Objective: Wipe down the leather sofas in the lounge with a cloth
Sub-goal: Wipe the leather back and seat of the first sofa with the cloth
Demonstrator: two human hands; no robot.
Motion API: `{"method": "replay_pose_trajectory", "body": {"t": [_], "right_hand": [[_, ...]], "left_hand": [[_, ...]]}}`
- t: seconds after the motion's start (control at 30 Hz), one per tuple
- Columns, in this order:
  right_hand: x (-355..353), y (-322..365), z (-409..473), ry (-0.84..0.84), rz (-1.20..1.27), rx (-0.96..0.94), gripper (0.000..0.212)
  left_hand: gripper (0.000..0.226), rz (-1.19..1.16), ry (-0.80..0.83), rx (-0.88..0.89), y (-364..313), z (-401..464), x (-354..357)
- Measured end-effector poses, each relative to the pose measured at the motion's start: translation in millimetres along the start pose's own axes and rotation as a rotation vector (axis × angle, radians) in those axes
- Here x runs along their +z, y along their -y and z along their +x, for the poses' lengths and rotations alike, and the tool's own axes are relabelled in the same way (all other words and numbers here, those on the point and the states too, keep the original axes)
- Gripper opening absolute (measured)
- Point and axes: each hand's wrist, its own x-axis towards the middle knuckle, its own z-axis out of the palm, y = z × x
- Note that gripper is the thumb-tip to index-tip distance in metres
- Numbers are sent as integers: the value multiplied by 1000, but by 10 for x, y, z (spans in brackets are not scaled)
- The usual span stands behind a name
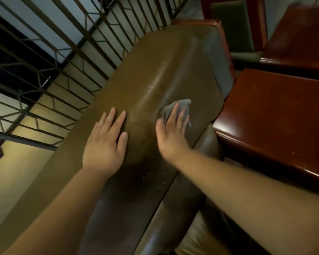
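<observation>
Left hand (104,144) flat, fingers straight, on top of the brown leather sofa (155,74) backrest, right hand (170,133) pressing a grey cloth (182,107) with straight fingers onto the backrest's front slope, red wooden table (276,115) just beside; no readable writing or labels.
</observation>
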Motion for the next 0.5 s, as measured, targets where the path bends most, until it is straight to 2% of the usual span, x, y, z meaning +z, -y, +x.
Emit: {"method": "replay_pose_trajectory", "body": {"t": [0.07,0.13,0.17,0.23,0.33,0.43,0.5], "right_hand": [[391,-26,-623,125,-98,-154,90],[650,-121,-1056,233,-199,-217,87],[668,-171,-1022,221,-225,-219,85],[527,-200,-639,58,-267,-196,80],[52,-152,118,-143,-148,-25,84],[-27,-158,212,-185,-36,49,94],[276,-152,-231,-90,-53,-35,97]], "left_hand": [[60,-16,-43,-30,28,-70,57],[60,-6,-73,-54,-9,-25,104],[60,-4,-86,-50,-17,-10,131],[60,-11,-111,-27,21,-17,191],[59,-12,-158,-21,64,-31,257],[59,5,-193,-21,48,-16,292],[60,16,-207,-17,46,-14,293]]}}
